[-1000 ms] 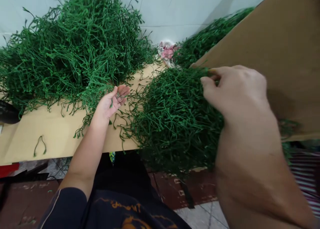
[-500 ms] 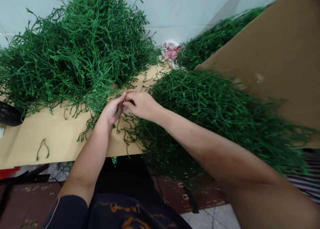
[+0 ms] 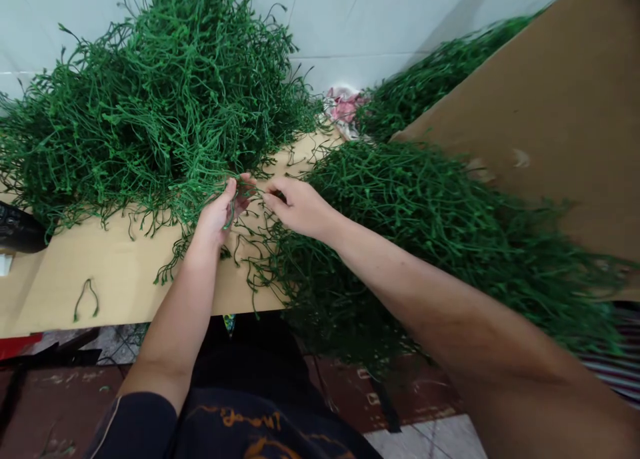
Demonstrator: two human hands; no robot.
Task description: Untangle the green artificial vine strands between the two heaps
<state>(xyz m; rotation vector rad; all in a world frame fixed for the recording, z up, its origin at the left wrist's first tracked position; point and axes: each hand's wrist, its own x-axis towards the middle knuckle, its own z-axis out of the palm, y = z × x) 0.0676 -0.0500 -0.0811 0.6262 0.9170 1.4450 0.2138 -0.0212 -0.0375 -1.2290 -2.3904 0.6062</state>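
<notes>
**Two hands working a green stem between two heaps of plastic greenery**

Far to the left of the left hand, a dark object [image 3: 17,229] sits at the edge of a tan cardboard sheet [image 3: 115,272]. Nearer, a single loose green sprig [image 3: 86,297] lies alone on the bare cardboard. Above and to the left of the left hand rises a tall tangled pile of green stems [image 3: 160,105], its fringe spilling down to touch the fingers.

The left hand [image 3: 220,209] is reached forward with the forearm straight, palm turned inward and up. Its thumb and fingers are pinched on a thin green stem [image 3: 231,213] that runs across the palm. The right hand [image 3: 295,209] is just beside it, almost fingertip to fingertip. Its arm comes in from the lower right across the body, wrist level, knuckles up. The thumb and forefinger are closed together as if pinching; what they grip is too small to make out.

The work appears to be separating or joining one stem at a time. It would go best with both pinches kept close together, so that the piece does not flex, and with the stem lifted clear of the pile's fringe to avoid snagging neighbours.

Under and to the right of the right hand lies a second mound of stems [image 3: 425,232], overhanging the cardboard's near edge. Beyond it, a tilted cardboard panel [image 3: 550,99] leans on the right, with a crumpled pink and white scrap [image 3: 345,105] behind the hands by the wall.
</notes>
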